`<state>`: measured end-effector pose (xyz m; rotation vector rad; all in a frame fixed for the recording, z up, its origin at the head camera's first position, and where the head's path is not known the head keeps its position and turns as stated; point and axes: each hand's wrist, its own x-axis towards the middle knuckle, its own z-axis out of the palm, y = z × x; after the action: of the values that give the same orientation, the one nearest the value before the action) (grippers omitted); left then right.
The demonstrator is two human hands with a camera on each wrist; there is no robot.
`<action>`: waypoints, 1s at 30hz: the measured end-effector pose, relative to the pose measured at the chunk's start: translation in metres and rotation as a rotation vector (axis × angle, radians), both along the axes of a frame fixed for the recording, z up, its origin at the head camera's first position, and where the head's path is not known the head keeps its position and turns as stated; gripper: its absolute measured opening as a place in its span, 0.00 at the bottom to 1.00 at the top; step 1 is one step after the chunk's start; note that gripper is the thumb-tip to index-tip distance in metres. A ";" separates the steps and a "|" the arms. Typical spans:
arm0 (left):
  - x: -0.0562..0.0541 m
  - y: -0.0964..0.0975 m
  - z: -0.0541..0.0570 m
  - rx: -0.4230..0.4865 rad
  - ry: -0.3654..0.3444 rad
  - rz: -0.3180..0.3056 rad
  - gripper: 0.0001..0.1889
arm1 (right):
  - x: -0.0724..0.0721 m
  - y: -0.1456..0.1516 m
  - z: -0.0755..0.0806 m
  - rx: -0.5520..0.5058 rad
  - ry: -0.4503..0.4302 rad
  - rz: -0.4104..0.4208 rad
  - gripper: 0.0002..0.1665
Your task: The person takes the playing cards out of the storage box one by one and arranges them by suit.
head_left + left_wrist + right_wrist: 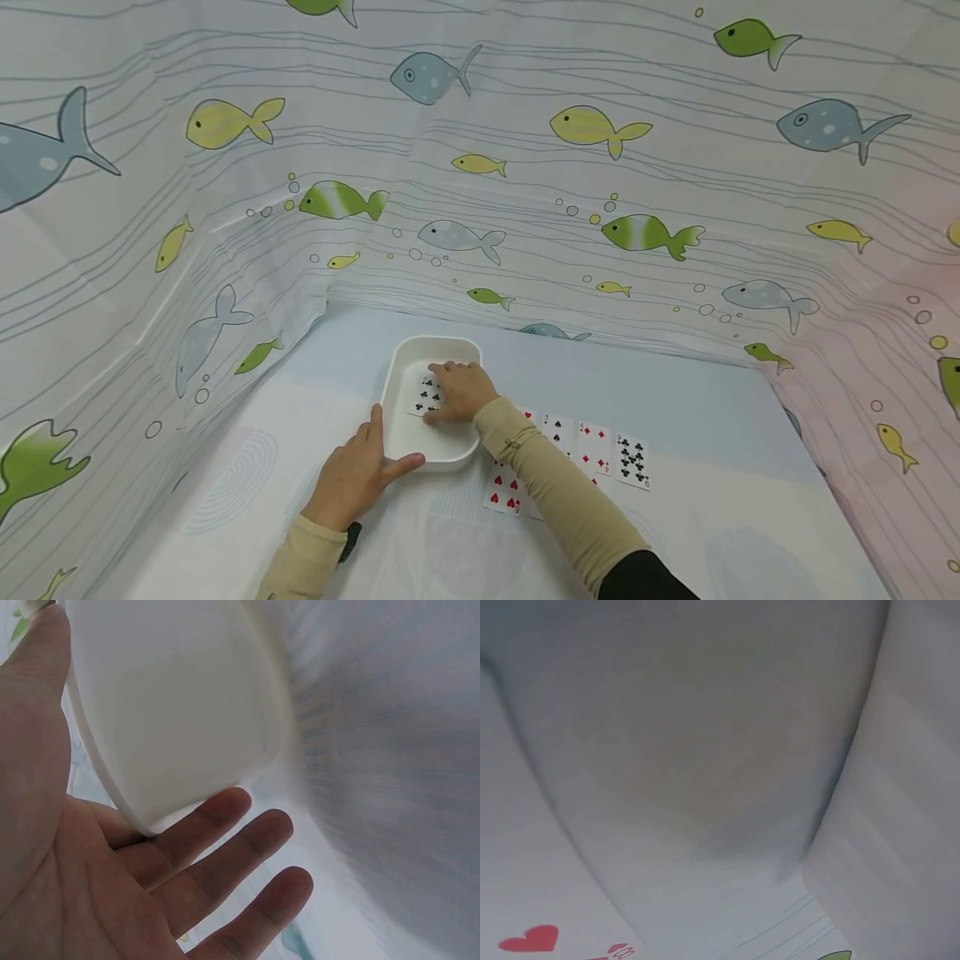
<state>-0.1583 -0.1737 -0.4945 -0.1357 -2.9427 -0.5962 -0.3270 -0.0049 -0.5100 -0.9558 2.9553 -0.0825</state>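
A white plastic tray (438, 447) with rounded corners stands on the table. My right hand (463, 392) reaches inside it and pinches a playing card with black club pips (425, 395), thumb at the near edge and fingertips at the far edge; the hand covers the card's right part. My left hand (352, 473) rests against the tray's near left corner, thumb along the near rim and index finger up the left side. In the left wrist view its other fingers (214, 874) extend loosely beside the tray wall. The right wrist view does not show the right hand.
Face-up playing cards lie in rows to the right of the tray, among them a nine of clubs (633, 461), a four of diamonds (594, 447) and a heart card (501, 492). My right forearm covers several. A fish-patterned curtain (525, 200) encloses the table.
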 end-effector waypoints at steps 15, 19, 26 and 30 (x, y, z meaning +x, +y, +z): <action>-0.001 -0.001 -0.002 -0.004 0.012 -0.007 0.60 | 0.001 0.001 0.001 0.014 0.013 0.002 0.57; 0.000 0.000 0.000 -0.002 0.006 -0.005 0.60 | 0.002 0.002 0.001 -0.001 0.015 0.012 0.58; 0.001 0.001 0.002 -0.006 0.001 -0.008 0.60 | 0.003 0.006 -0.002 -0.048 0.045 0.047 0.58; 0.000 0.000 0.002 -0.004 -0.007 -0.008 0.60 | 0.004 0.008 -0.001 -0.079 0.071 0.062 0.59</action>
<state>-0.1586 -0.1735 -0.4923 -0.1462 -2.9511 -0.5932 -0.3235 0.0028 -0.5108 -1.0822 3.0041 -0.1683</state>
